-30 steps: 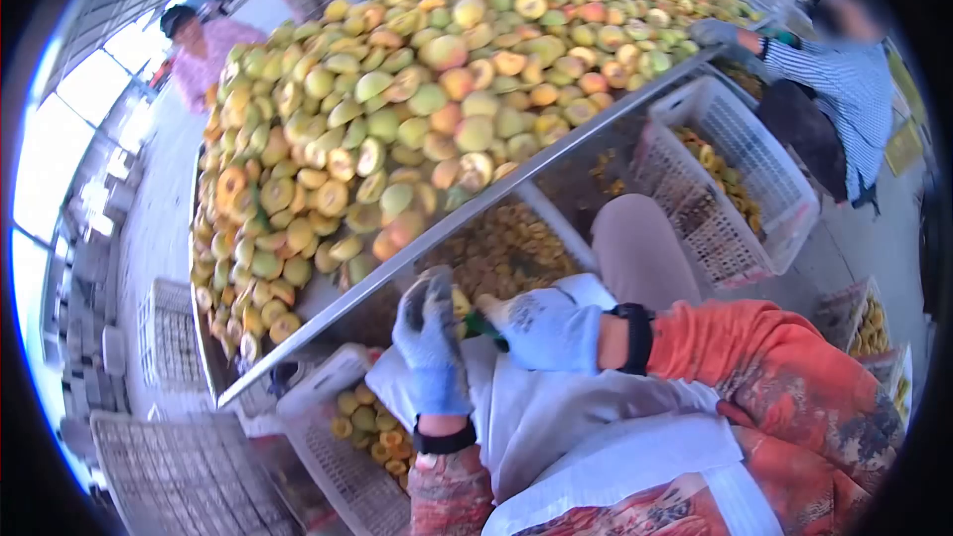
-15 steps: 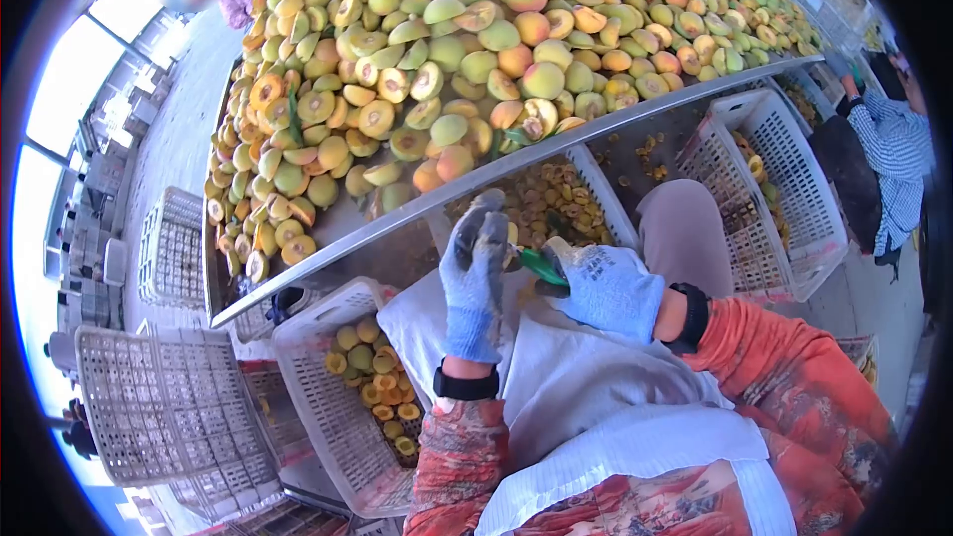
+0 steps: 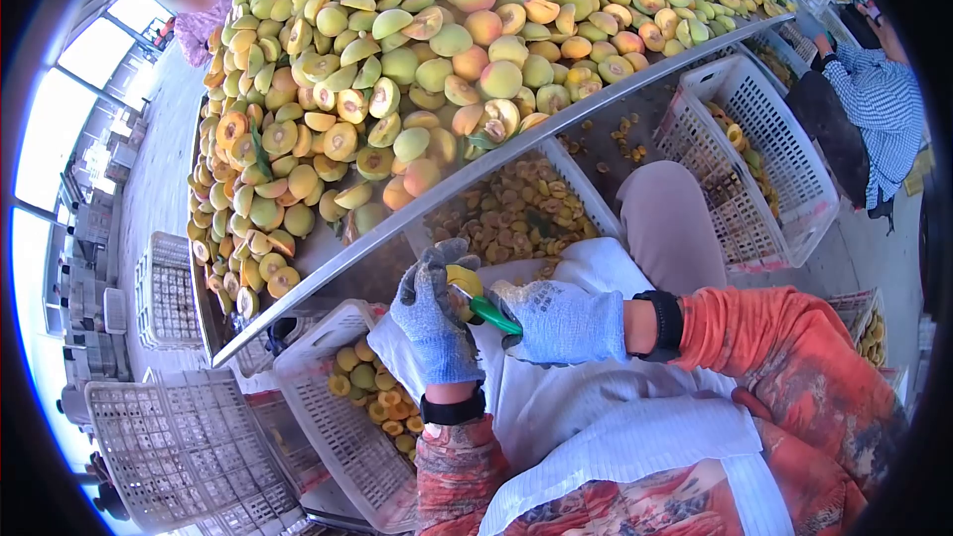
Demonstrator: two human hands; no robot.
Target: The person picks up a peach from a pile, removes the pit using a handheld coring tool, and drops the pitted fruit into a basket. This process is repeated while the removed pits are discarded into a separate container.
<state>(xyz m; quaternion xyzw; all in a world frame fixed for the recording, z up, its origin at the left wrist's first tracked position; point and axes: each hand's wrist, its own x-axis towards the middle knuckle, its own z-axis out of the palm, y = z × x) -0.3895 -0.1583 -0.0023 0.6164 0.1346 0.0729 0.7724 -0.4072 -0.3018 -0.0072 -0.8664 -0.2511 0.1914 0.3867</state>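
My left hand (image 3: 434, 318), in a blue knit glove with grey palm coating, is closed around a yellow peach half (image 3: 463, 281) above my lap. My right hand (image 3: 568, 323), gloved the same way, grips a green-handled tool (image 3: 494, 316). The tool's far end meets the fruit; its working tip is hidden there. Beyond my hands, a metal-edged table (image 3: 328, 286) bears a large heap of halved and whole peaches (image 3: 397, 65), green-yellow with red blush.
Under the table edge, a crate (image 3: 586, 184) holds brownish-yellow pieces (image 3: 526, 208). At my left stands a white crate (image 3: 298, 362) with peach halves (image 3: 372, 382). More crates (image 3: 769, 129) stand right. One person (image 3: 204, 10) is far left, another (image 3: 874, 89) right.
Both hands have come lower and left in view, and the yellow peach half shows more clearly between them. The green-handled tool now points into it. The view has shifted slightly.
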